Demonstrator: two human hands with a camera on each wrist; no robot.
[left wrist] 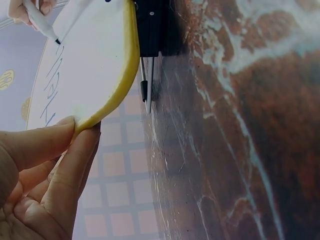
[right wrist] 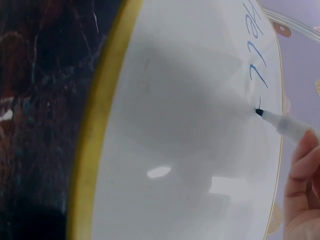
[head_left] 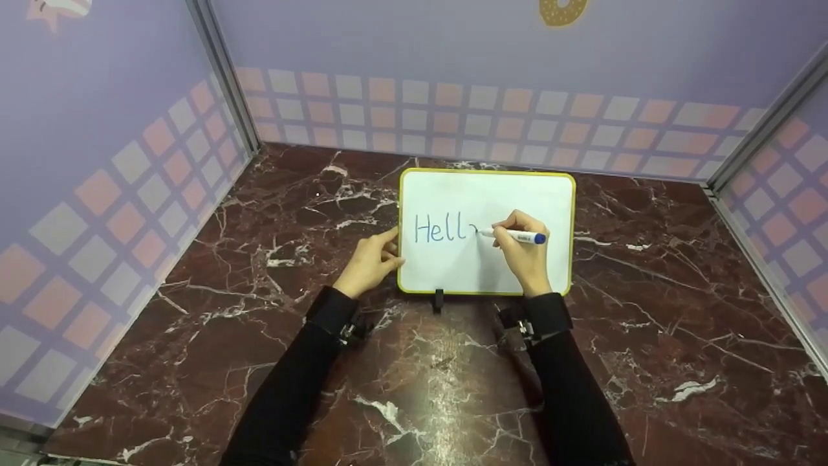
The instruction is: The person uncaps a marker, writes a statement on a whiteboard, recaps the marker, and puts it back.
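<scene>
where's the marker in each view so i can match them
Head: marker just right of centre, about mid-height.
Left wrist: marker in the upper left, tip pointing down-right.
Right wrist: marker at the right edge, about mid-height.
Shared landmark: the whiteboard, yellow-rimmed in all three.

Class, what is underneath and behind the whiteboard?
Under the whiteboard is a black stand; behind, thin rods show in the left wrist view. The whiteboard covers most of its back, so what else is there cannot be seen.

Left hand (left wrist: 45, 175): pinches the board (left wrist: 95, 55) by its rim (left wrist: 131, 55)
Right hand (left wrist: 20, 11): holds the marker (left wrist: 42, 25), tip at the writing (left wrist: 53, 80)
Stand (left wrist: 151, 30): black, at the board's edge
Table (left wrist: 240, 135): red-brown, pale-veined
</scene>
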